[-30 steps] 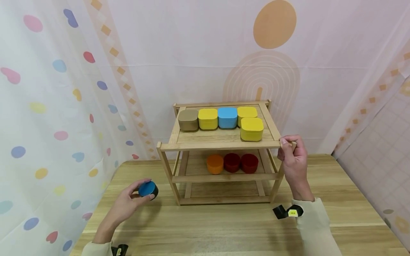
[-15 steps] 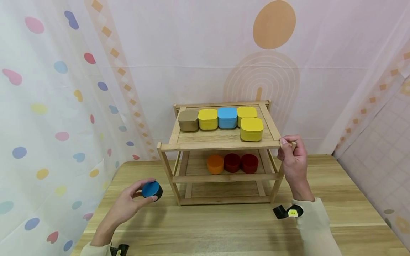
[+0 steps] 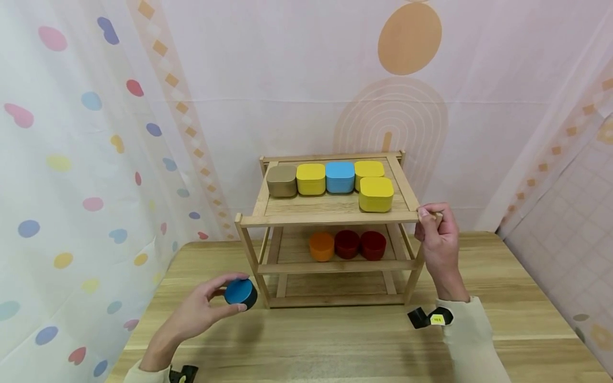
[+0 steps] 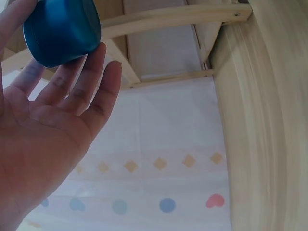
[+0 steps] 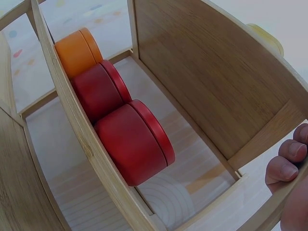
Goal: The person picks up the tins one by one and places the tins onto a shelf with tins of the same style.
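Note:
My left hand (image 3: pixel 198 311) pinches a round blue tin (image 3: pixel 241 293) between thumb and fingers, above the table and just left of the wooden shelf rack (image 3: pixel 330 218). In the left wrist view the blue tin (image 4: pixel 62 31) sits at the fingertips, the palm bare. My right hand (image 3: pixel 439 242) grips the front right corner of the rack's top tier; its curled fingers (image 5: pixel 288 161) show at the right wrist view's edge. On the middle tier stand an orange round tin (image 3: pixel 322 246) and two red round tins, one of them the rightmost red tin (image 3: pixel 373 245).
The top tier holds a row of square tins: a khaki tin (image 3: pixel 281 181), a yellow tin (image 3: pixel 311 178), a light blue tin (image 3: pixel 340 177) and another yellow one. A further yellow tin (image 3: pixel 376 194) stands in front. A patterned curtain (image 3: pixel 215 80) hangs behind the table (image 3: pixel 335 346).
My left hand has moved right with the blue tin, closer to the rack's left front leg. My right hand stays on the rack's corner. The tins on the rack have not moved.

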### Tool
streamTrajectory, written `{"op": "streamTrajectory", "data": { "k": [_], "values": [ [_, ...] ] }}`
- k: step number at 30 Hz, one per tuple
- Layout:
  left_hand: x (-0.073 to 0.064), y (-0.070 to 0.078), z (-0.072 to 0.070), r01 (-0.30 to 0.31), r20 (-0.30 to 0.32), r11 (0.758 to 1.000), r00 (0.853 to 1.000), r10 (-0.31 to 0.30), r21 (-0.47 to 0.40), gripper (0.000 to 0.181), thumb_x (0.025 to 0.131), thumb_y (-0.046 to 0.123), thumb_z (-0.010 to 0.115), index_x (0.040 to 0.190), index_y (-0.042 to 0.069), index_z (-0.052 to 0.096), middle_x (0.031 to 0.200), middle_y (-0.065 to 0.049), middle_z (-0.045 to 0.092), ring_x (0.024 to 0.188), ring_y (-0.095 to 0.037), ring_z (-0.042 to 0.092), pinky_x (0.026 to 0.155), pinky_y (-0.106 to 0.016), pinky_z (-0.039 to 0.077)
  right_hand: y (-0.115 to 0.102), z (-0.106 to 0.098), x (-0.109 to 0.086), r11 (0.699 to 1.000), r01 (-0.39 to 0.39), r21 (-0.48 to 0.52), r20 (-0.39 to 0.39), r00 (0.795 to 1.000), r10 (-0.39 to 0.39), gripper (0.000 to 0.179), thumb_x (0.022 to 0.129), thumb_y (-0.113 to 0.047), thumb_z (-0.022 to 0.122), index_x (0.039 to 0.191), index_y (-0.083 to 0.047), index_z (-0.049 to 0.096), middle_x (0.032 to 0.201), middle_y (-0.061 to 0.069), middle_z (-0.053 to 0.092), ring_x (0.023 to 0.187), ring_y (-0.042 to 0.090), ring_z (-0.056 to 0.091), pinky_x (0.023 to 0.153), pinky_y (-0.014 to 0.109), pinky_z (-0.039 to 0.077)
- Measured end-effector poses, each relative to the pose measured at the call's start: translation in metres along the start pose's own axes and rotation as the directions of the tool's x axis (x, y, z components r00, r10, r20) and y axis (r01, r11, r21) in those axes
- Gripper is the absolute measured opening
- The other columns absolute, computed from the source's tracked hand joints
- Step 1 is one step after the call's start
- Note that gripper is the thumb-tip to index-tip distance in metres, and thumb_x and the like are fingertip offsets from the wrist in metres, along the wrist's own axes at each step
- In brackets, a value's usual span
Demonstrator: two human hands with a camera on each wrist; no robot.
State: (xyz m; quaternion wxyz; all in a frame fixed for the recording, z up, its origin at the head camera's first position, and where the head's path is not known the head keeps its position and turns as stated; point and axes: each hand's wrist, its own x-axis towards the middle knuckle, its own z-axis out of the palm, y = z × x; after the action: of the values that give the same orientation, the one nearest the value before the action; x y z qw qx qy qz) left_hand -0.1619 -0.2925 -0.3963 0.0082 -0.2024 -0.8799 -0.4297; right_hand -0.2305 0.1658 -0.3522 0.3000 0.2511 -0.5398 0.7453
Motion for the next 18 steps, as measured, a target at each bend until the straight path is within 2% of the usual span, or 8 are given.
{"op": "streamTrajectory", "data": {
  "k": [9,15,18],
  "values": [
    [0.003,0.021,0.005,-0.035,0.042,0.999,0.998,0.035,-0.018,0.051,0.087,0.029,0.077,0.135,0.021,0.059,0.132,-0.001,0.06,0.111,-0.018,0.06,0.092,-0.028,0.05,-0.001,0.0,0.001,1.0,0.006,0.01,0.004,1.0,-0.006,0.009,0.101,-0.001,0.049,0.097,-0.003,0.057,0.06,0.005,0.038,0.053,0.015,0.032,0.051,0.027,0.024],
    [0.011,0.034,0.013,-0.117,0.072,0.993,0.99,0.119,-0.027,0.05,0.087,0.026,0.078,0.133,0.029,0.059,0.133,0.001,0.06,0.112,-0.016,0.061,0.093,-0.031,0.051,0.0,0.0,0.001,1.0,0.002,-0.002,-0.005,1.0,-0.002,0.008,0.101,-0.002,0.049,0.096,-0.001,0.055,0.059,0.007,0.037,0.053,0.017,0.03,0.051,0.027,0.025],
    [0.015,0.038,0.016,-0.153,0.085,0.987,0.984,0.156,-0.044,0.05,0.087,0.024,0.078,0.133,0.029,0.058,0.133,0.002,0.061,0.112,-0.016,0.06,0.094,-0.033,0.05,0.0,0.001,0.0,1.0,-0.01,-0.012,-0.02,1.0,0.01,0.008,0.101,-0.003,0.05,0.096,0.001,0.054,0.059,0.007,0.037,0.053,0.017,0.03,0.051,0.027,0.025]
  ]
}}
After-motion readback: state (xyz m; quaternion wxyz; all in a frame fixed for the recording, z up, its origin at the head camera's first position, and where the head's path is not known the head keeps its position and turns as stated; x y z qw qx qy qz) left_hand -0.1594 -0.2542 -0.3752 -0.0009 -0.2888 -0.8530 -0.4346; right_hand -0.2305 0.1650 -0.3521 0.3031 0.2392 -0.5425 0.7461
